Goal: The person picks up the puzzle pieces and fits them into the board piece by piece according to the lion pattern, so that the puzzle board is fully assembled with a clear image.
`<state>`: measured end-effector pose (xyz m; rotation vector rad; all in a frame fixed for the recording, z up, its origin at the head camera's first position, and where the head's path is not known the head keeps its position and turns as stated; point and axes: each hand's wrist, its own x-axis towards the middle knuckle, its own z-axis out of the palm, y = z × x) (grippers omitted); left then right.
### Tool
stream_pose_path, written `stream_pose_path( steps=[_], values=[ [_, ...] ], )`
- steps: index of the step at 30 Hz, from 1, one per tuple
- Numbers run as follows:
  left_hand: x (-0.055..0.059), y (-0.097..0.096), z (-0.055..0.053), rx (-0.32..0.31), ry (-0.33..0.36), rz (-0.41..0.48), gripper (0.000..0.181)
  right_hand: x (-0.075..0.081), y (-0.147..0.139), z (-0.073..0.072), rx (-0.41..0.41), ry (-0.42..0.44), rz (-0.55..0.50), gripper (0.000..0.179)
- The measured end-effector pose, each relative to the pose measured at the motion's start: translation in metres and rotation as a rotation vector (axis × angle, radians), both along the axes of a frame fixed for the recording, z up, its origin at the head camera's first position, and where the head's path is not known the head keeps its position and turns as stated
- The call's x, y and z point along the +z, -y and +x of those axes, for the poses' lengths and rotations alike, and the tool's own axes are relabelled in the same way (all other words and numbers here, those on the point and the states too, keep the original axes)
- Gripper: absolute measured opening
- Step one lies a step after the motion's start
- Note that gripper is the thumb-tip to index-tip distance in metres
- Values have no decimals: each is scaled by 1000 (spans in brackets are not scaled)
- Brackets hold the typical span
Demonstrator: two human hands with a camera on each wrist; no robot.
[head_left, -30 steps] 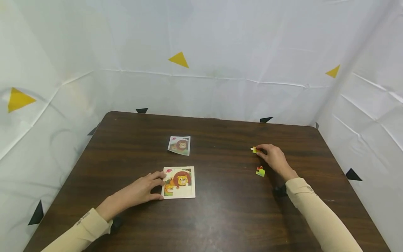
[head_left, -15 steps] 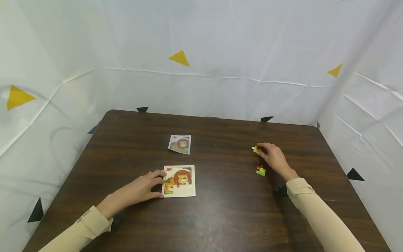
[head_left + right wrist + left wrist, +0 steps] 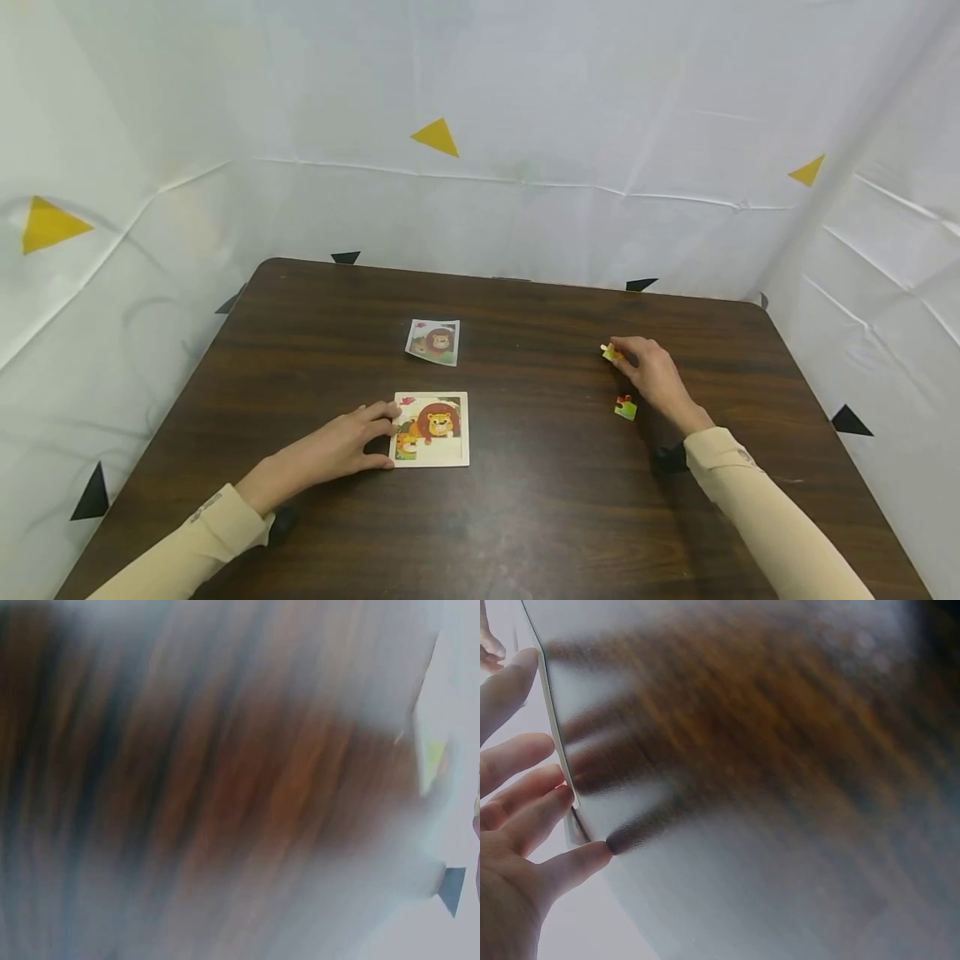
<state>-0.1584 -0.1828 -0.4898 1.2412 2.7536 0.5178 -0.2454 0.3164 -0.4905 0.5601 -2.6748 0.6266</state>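
Observation:
In the head view, my right hand pinches a small yellow-green jigsaw puzzle piece between thumb and fingers, close over the table. A second piece, green with red, lies just nearer to me. My left hand rests its fingertips along the left edge of a square puzzle board, the thumb by its lower left corner. The board shows a lion, with a bare pale area at the lower right. The left wrist view shows these fairly straight fingers against the board's edge. Only a sliver of the right hand enters the right wrist view.
A printed lion picture with a curled edge lies behind the board. The dark wood table has rounded far corners. White sheeting with yellow and black triangles stands around it.
The piece in my right hand has turned slightly between the fingers. My left hand stays at the board, and the head view has shifted a little.

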Motion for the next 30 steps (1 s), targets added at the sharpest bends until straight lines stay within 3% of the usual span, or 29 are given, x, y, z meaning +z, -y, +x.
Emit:
stream_pose_path(
  steps=[6, 12, 17, 30],
  values=[
    [2, -2, 0, 18, 21, -19, 46, 10, 21, 3, 67, -112, -42, 36],
    [3, -2, 0, 20, 30, -24, 46, 17, 48, 7, 113, -138, -51, 37],
    [3, -2, 0, 8, 20, -15, 43, 22, 77, 14, 201, -173, -61, 31],
    [2, -1, 0, 16, 20, -6, 44, 28, 138, 37, 376, -194, 20, 27]
  ],
)
